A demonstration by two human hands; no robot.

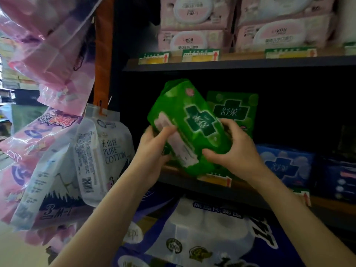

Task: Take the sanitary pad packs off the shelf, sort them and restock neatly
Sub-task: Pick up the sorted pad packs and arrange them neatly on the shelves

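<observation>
Left hand (154, 149): fingers curled round the tilted green pad pack's (185, 124) near-left end.
Right hand (231, 149): grips its near-right edge.
Pack axis: leans up-left, held before the shelf (212, 189).
Behind: upright green pad pack (238, 110), far right.

We're looking at a dark shelving unit (238, 63) with wood-faced shelf edges carrying green-and-yellow price tags (201, 55). An orange upright (104, 41) is running down its left side, with hanging bagged goods (48, 45) clipped beside it. Pale floor (17, 247) is showing bottom left. Daylight is coming in from far left; the shelf interior is sitting in deep shadow. Pink boxed wipes (192, 39) are lining the upper shelf
</observation>
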